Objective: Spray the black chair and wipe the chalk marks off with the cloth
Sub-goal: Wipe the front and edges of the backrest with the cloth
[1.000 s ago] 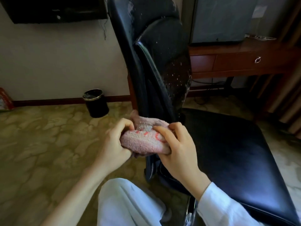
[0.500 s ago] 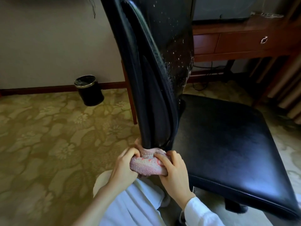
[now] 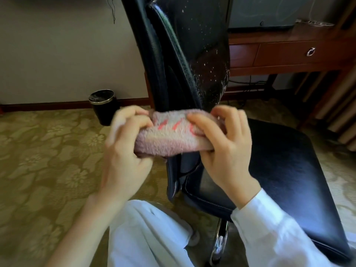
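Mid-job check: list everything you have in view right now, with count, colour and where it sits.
chair: one, black, centre to right, backrest upright
white specks: many, scattered on the backrest's front face
cloth: one, pink with red streaks, bunched between both hands in front of the backrest's lower part
waste bin: one, black with a metal rim, on the carpet by the wall, left of the chair
desk: one, reddish-brown wood, behind the chair at right
carpet: one, olive with a floral pattern, covers the floor
trousers: white, bottom centre
sleeve: one, white, on the right arm
left hand: grips the cloth's left end, blurred
right hand: grips the cloth's right end
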`<state>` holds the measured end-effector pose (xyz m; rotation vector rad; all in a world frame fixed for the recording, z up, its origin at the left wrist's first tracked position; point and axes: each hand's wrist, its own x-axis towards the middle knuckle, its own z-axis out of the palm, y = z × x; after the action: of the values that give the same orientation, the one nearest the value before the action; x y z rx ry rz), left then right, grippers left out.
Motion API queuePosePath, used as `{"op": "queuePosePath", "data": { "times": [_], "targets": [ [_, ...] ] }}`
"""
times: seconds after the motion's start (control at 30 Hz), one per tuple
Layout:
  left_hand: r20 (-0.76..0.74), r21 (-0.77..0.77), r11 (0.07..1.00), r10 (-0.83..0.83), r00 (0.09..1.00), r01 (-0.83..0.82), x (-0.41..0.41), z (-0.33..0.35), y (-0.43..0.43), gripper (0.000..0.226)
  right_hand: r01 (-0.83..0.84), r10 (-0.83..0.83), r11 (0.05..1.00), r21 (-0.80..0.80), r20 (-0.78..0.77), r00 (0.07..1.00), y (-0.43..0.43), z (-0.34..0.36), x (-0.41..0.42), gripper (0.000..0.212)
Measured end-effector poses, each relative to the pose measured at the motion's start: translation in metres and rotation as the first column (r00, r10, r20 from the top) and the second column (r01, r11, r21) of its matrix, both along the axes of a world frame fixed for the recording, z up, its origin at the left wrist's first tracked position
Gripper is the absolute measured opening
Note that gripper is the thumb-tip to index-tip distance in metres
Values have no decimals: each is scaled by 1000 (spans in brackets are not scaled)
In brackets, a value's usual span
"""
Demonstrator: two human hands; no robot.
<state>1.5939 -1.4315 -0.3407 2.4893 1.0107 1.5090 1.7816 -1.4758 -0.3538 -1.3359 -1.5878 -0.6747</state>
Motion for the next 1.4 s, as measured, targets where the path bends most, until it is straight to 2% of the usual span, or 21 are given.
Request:
{"op": "queuePosePath", "data": {
  "times": [0.07,0.17,0.23,0.37,0.6,0.97,1.07,1.17,1.23,1.3,1.4],
  "targets": [
    [-12,69,997,40,999,-39,0,16,2,37,5,-6,999,40,14,1000,5,20,3,28],
    [-17,50,996,75,997,-74,2,13,4,40,-19,19,1000,5,40,999,10,19,4,31],
    [-36,1,996,90,995,-90,4,-5,0,45,-27,29,999,-27,70,997,8,-3,6,30],
    [-70,-195,978,62,996,-75,4,-64,3,66,-29,40,992,-127,86,995,4,-67,5,34],
    [-58,-414,910,-11,998,-14,3,-146,27,45,-24,31,942,-334,17,999,15,-165,-2,33],
    [-99,-511,859,-59,993,0,1,-180,72,37,-34,-7,878,-478,-83,997,50,-196,-13,33],
    [-85,-517,856,-58,995,5,0,-186,79,44,-24,-7,901,-433,-71,997,55,-191,-12,33],
    [-16,-507,862,-40,999,27,0,-178,82,63,-28,17,955,-297,-40,999,58,-166,-8,36],
    [76,-491,868,-36,996,69,2,-158,81,63,-28,28,978,-206,-6,1000,63,-137,-7,34],
    [135,-452,886,-50,990,106,2,-129,81,59,-27,30,991,-130,15,999,67,-105,-9,23],
    [115,-339,935,-70,991,105,0,-83,86,68,2,-1,1000,-26,34,999,73,-58,-13,28]
  ]
}}
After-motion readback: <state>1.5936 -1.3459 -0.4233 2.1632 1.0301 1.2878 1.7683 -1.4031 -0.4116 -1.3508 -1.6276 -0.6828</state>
